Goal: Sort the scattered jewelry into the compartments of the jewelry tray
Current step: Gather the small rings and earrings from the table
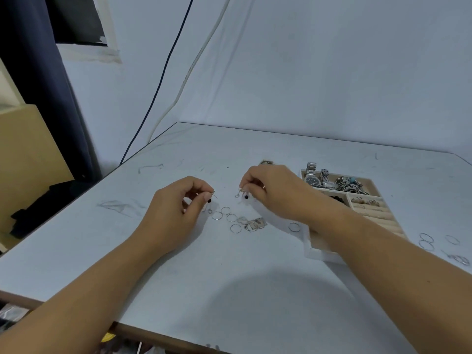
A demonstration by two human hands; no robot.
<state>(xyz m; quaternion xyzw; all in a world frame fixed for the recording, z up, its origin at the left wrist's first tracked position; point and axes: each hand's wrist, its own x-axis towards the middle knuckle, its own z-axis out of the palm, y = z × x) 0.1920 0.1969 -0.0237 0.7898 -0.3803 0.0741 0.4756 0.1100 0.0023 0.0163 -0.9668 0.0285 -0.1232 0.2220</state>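
Note:
My left hand [178, 203] pinches a small hook earring with a black bead [210, 200] just above the table. My right hand [270, 190] pinches a matching black-bead earring [244, 196] a short way to its right. Below and between the hands, several thin silver rings [224, 217] and a small silver piece [256, 224] lie scattered on the table. One more ring [294, 226] lies beside the beige jewelry tray [316, 247], which sits at the right, partly under my right forearm. Its back compartments hold watches [313, 175] and a tangle of bracelets [350, 183]; ring rolls [370, 208] fill the front right part.
More silver rings [431, 241] lie on the table to the right of the tray. The white table [229, 277] meets a white wall at the back, with two cables [163, 72] hanging at the left. The table's front edge runs along the bottom.

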